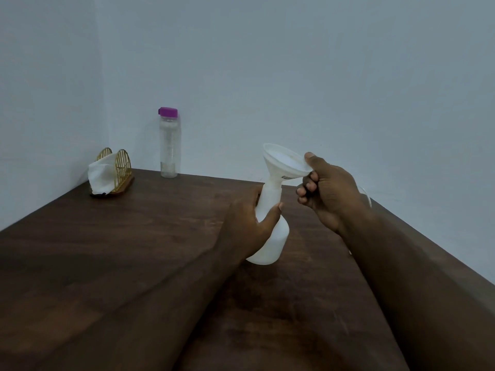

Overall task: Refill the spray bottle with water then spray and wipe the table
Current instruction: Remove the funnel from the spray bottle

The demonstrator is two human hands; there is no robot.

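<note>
A white spray bottle [270,236] with no spray head on it stands on the dark wooden table [134,250], slightly tilted. My left hand [246,226] grips its neck and shoulder. A white funnel [281,163] sits in the bottle's mouth. My right hand [326,191] pinches the funnel's rim between thumb and curled fingers. A clear water bottle [170,145] with a purple cap stands upright at the back of the table, against the wall. A white cloth [100,174] is tucked in a gold wire holder [122,170] in the back left corner.
Walls close the table in at the back and left. The table's right edge runs diagonally behind my right forearm. A white object [367,195] shows partly behind my right hand; what it is cannot be told.
</note>
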